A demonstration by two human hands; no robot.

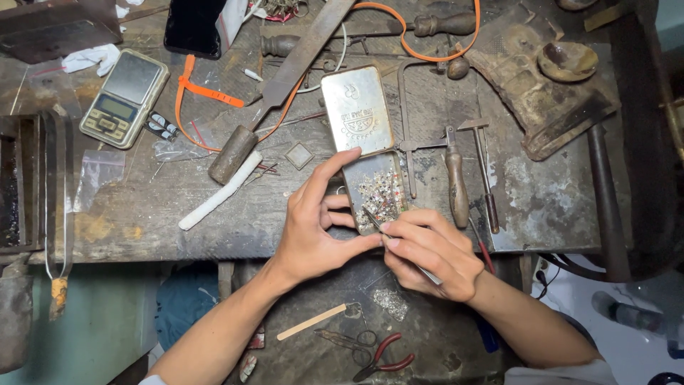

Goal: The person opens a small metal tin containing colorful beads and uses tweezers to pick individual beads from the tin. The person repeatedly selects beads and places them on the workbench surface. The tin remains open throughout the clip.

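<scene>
1. Lying nearest, at 6 o'clock: red-handled pliers (385, 360) and a flat wooden stick (311, 322).
2. Right hand (427, 249), centre: fingers pinched shut on thin tweezers (374, 219), their tip toward 11 o'clock.
3. Left hand (313, 228), touching the right: thumb meets its fingertips, forefinger stretched; whether it grips anything cannot be told.
4. Open metal tin (374, 189) of small stones, just beyond.
5. Pocket scale (125, 98), at 10 o'clock.

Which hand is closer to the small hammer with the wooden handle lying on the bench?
Right. The right hand lies just below and left of the hammer, holding tweezers. The left hand is farther left, beyond the open metal tin.
</scene>
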